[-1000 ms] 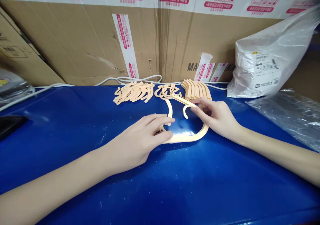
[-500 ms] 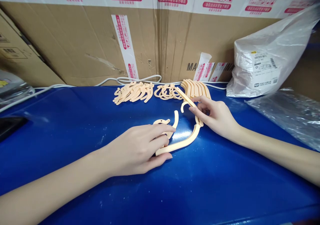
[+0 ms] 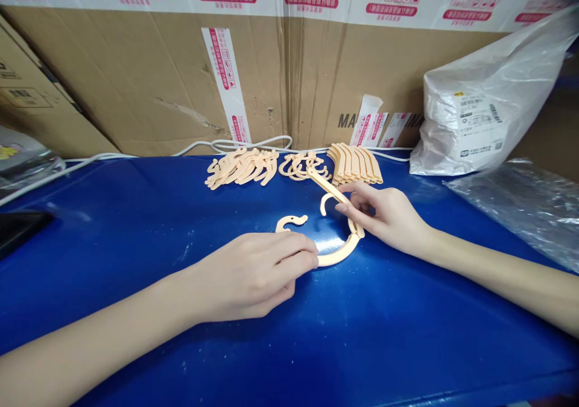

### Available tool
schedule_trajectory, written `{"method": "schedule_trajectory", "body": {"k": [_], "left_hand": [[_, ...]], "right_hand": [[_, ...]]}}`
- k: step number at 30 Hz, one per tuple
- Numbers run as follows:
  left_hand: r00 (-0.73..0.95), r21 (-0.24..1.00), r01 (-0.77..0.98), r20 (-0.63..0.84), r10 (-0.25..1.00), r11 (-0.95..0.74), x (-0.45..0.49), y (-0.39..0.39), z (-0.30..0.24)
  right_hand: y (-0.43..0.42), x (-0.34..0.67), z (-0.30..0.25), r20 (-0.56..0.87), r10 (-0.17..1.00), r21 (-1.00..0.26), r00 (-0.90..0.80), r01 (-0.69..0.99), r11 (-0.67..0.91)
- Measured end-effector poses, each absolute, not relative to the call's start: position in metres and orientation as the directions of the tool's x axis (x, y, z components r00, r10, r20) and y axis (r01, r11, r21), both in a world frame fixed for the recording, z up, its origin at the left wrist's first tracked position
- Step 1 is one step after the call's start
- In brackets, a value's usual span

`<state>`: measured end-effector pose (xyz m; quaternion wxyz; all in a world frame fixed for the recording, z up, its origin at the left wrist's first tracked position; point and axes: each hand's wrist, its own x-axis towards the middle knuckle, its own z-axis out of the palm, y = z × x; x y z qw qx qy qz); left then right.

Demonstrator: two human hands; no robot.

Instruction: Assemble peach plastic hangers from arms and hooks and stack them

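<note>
A cream plastic folding hanger (image 3: 338, 256), its curved arms joined at a hinge, is between my hands just above the blue table. My left hand (image 3: 266, 271) is closed around the near arm's end, its fingertips covering that end. My right hand (image 3: 382, 211) pinches the other arm, which slants up to the left. A small hook (image 3: 324, 204) curls out beside those fingers. Just behind my left hand lies a loose curved hook piece (image 3: 289, 220), partly covered by the knuckles.
Behind are a heap of flat cream pieces (image 3: 244, 166), several loose hooks (image 3: 296, 166) and a row of curved arms (image 3: 355, 163). A white cable (image 3: 194, 146) runs along the cardboard boxes (image 3: 149, 81). A white plastic parcel (image 3: 474, 111) and clear film (image 3: 520, 202) are at right.
My left hand has closed further over the near arm, and the upright curved piece beside its fingers is now out of sight. My right hand has shifted slightly left and nearer with the hanger.
</note>
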<state>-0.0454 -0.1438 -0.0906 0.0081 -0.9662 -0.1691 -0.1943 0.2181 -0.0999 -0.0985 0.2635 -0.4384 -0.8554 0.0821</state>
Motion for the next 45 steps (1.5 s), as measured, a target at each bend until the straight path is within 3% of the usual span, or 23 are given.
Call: {"method": "schedule_trajectory", "body": {"k": [4,7,11,15,25,31,34,38,45], "left_hand": [[0.85,0.07,0.373,0.375,0.371,-0.925,-0.047,-0.142,-0.092],[0.82,0.054,0.424,0.401,0.408,-0.904,-0.046,-0.138,-0.092],[0.767,-0.097,0.511,0.499,0.403,-0.854,-0.044,-0.133,-0.09],[0.731,-0.218,0.607,0.53,0.43,-0.764,-0.045,-0.134,-0.09],[0.57,0.25,0.693,0.386,0.726,-0.677,-0.036,-0.146,-0.081],[0.445,0.356,0.73,0.4,0.801,-0.583,-0.033,-0.146,-0.081],[0.448,0.321,0.745,0.409,0.795,-0.585,-0.035,-0.143,-0.083],[0.513,0.18,0.746,0.458,0.726,-0.641,-0.035,-0.137,-0.083],[0.558,-0.005,0.759,0.518,0.648,-0.651,-0.044,-0.129,-0.087]], "right_hand": [[-0.103,0.219,-0.098,0.357,0.745,-0.343,-0.564,0.663,0.666],[-0.108,0.218,-0.097,0.362,0.677,-0.227,-0.641,0.644,0.731],[-0.115,0.215,-0.095,0.396,0.613,-0.072,-0.683,0.643,0.763],[-0.121,0.212,-0.094,0.42,0.597,-0.059,-0.683,0.636,0.769],[-0.131,0.207,-0.092,0.52,0.501,-0.126,-0.692,0.517,0.846],[-0.127,0.204,-0.091,0.453,0.372,-0.039,-0.81,0.399,0.916],[-0.123,0.201,-0.093,0.391,0.395,-0.069,-0.831,0.402,0.913],[-0.121,0.201,-0.094,0.319,0.437,-0.13,-0.841,0.418,0.899],[-0.12,0.208,-0.095,0.421,0.496,-0.023,-0.759,0.538,0.842]]}}
